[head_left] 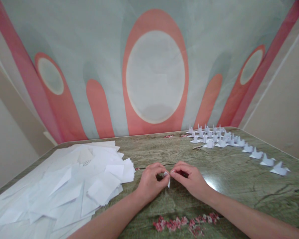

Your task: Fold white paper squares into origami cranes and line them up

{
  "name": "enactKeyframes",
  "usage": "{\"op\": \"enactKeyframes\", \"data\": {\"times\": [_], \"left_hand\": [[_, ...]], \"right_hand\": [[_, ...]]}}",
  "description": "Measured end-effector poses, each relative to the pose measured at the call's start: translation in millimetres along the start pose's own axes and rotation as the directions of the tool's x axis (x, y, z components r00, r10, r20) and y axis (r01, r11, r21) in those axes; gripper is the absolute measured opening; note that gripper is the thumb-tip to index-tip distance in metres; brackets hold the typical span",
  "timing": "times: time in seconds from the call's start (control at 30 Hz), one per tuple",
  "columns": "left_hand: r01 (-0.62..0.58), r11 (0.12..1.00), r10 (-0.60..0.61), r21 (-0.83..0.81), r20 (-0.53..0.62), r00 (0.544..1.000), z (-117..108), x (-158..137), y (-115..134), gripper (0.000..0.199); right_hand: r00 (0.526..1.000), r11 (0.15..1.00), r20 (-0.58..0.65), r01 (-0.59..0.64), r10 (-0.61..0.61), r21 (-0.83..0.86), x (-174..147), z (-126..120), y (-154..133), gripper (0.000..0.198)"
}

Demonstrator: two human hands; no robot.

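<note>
Delicate fingerwork here: the left hand [153,181] pinches a small folded paper [168,183] over the table [149,152], and the right hand [191,179] has its grip closed narrowly on the paper's other side. It looks like a shaping fold in progress, and the next move calls for light, precise fingertip pressure.

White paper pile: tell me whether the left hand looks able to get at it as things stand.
Likely yes: only tabletop shows between the left hand and the white paper pile, though that hand pinches a small folded paper.
</note>
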State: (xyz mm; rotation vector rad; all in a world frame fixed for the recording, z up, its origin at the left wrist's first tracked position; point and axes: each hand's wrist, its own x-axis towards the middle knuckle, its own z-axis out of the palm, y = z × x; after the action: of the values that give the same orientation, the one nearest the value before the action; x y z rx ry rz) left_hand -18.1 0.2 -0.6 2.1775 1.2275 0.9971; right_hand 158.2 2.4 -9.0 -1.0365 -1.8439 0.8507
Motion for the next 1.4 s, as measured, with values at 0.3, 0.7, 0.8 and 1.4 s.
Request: {"op": "enactKeyframes", "data": {"times": [0.3,0.7,0.8,1.4], "left_hand": [[-0.04,0.998,0.04,0.056,-0.012,0.999,0.5,-0.8,3.7,0.007],[-0.002,1.0,0.001,0.027,0.032,0.999,-0.8,2.2,-2.7,0.011],[0.011,0.999,-0.011,0.047,-0.001,1.0,1.0,3.1,-5.2,0.01],[-0.026,0.973,0.019,0.229,0.034,0.999,1.1,-0.1,-4.3,0.008]], "right_hand": [[0.999,0.999,0.004,0.046,-0.046,0.011,-2.2,0.8,-1.5,0.011],[0.999,0.999,-0.038,0.012,-0.013,-0.04,3.5,-2.9,4.0,0.011],[0.999,0.998,-0.032,0.005,-0.007,-0.061,6.1,-5.5,8.4,0.013],[0.991,0.97,0.118,0.087,-0.062,-0.226,8.2,-3.2,18.7,0.004]]}}
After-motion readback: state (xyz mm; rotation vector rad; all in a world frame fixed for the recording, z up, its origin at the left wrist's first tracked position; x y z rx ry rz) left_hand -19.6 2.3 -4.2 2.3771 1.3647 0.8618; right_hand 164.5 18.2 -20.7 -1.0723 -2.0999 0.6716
